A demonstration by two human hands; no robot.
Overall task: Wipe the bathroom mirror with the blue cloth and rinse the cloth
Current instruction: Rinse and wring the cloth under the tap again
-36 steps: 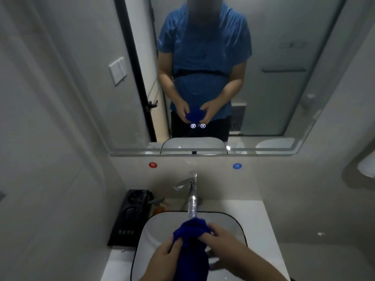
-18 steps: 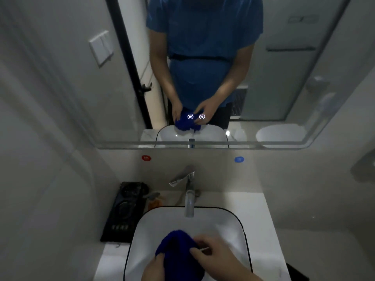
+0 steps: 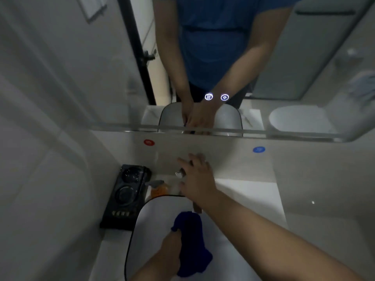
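Note:
The blue cloth (image 3: 191,242) hangs bunched over the white sink basin (image 3: 150,224). My left hand (image 3: 171,248) grips its left edge from below. My right hand (image 3: 195,179) has left the cloth and reaches over the tap (image 3: 180,173) at the back of the basin; its fingers are spread above the tap handle and hide most of the tap. Whether they touch the handle is unclear. The mirror (image 3: 284,67) fills the upper part of the view and reflects both arms and the basin.
A black device with two round dials (image 3: 126,196) lies left of the basin beside the wall. A small orange bottle (image 3: 158,188) stands behind the basin rim. Red (image 3: 149,142) and blue (image 3: 259,149) stickers mark the wall under the mirror. White countertop (image 3: 249,195) extends right.
My right hand let go of the cloth and moved up and back to the tap. My left hand alone holds the cloth now. The camera has tilted further down.

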